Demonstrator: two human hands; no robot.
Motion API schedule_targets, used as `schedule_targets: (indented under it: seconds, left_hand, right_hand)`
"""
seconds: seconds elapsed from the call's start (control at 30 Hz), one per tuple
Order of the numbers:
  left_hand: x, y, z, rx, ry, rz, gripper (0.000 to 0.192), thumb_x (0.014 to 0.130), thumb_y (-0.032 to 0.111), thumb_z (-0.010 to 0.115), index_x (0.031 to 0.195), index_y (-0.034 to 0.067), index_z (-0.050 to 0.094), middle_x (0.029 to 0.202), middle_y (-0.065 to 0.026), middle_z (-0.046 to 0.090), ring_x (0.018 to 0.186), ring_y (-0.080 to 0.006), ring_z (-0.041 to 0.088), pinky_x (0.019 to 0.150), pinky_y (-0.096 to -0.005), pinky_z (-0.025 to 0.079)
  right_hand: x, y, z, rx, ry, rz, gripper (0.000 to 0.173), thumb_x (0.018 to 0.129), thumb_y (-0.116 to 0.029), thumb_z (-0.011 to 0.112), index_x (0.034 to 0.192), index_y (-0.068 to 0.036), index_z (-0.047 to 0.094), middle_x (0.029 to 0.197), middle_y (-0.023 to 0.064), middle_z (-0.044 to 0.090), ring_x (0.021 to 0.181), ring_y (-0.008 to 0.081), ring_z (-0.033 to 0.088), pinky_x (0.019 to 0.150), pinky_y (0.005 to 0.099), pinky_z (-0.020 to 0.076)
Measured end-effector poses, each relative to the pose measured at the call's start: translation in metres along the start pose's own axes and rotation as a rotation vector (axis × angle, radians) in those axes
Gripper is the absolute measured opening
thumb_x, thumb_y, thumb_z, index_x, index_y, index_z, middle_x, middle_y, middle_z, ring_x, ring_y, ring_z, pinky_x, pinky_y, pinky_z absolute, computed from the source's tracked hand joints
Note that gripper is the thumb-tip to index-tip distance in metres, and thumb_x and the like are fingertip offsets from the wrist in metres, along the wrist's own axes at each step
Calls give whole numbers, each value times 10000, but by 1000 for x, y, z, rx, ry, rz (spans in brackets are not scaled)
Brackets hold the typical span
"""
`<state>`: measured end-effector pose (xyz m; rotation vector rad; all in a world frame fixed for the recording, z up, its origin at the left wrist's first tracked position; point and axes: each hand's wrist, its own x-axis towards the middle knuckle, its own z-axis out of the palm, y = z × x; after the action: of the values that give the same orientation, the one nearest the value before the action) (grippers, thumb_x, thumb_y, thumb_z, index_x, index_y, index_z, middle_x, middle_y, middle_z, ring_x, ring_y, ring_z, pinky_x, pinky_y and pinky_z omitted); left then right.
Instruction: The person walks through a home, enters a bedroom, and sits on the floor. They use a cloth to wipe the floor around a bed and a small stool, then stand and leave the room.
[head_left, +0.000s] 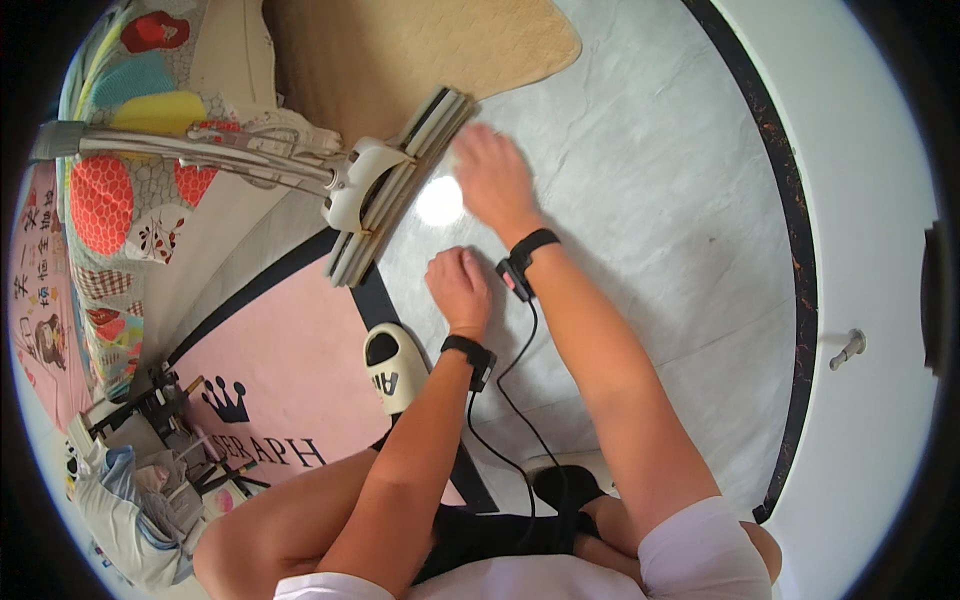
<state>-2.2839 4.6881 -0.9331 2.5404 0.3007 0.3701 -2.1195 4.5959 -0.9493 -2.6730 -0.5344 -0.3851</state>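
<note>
My left hand (459, 292) hangs over the grey marbled floor with its fingers curled; whether anything is inside them cannot be told. Further forward, my right hand (491, 172) is blurred beside the far end of a sponge mop head (405, 184), its fingertips close to the mop; contact cannot be told. The mop's metal pole (217, 154) runs off to the left from a white plastic bracket (360, 184). Both wrists wear black straps with small devices and black cables.
A pink mat with a black border (292, 337) lies at the left, a cream slide sandal (394, 367) at its edge. Ahead is a beige rug (450, 45). A patterned bedspread (105, 202) borders the left; a white door or wall panel with a metal doorstop (849, 349) stands at the right.
</note>
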Motion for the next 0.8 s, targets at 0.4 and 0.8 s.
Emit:
schedule_targets:
  seconds: [0.4,0.8]
  left_hand:
    - [-166,27,-25,-295,-484,98,60,828,152,684,852,104,657,842,-136,662,813,-394,623,739,-506,507]
    - [-150,27,-25,-155,-455,243,66,834,136,686,835,106,626,805,-93,628,809,-336,612,752,-454,457]
  right_hand:
    - [-70,10,-92,342,150,90,277,857,-6,646,1117,-42,734,1143,132,742,1017,371,662,899,487,510]
    - [-72,25,-25,90,82,-49,394,975,-171,589,1333,-13,639,1428,175,628,1368,350,560,1095,494,450]
